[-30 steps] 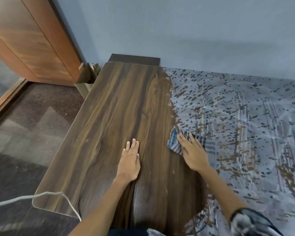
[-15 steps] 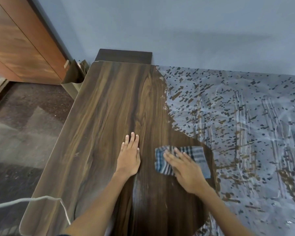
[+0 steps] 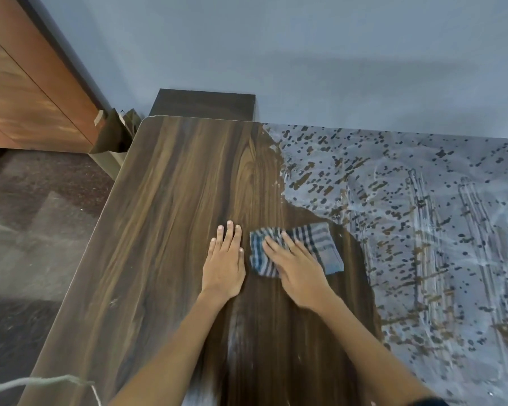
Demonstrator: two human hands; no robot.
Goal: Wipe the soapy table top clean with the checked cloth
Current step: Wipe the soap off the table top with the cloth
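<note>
My right hand (image 3: 295, 266) lies flat on the checked cloth (image 3: 295, 249), fingers straight and slightly spread, pressing it to the table top (image 3: 170, 230); nothing is pinched. The cloth's left half sits under those fingers, its right half shows beyond them, and its long axis runs left to right. My left hand (image 3: 224, 260) rests palm down just left of the cloth, fingers straight and close together, bracing on bare wood and not touching the fabric as far as I can tell. The soap film (image 3: 423, 230) begins just right of and beyond the cloth's right edge and covers the table's right side to the far wall, so I judge the next stroke must go rightward, with the right hand the nearer one. The table's right end and near edge are cut off. A pale cord (image 3: 41, 381) crosses the near left corner.
</note>
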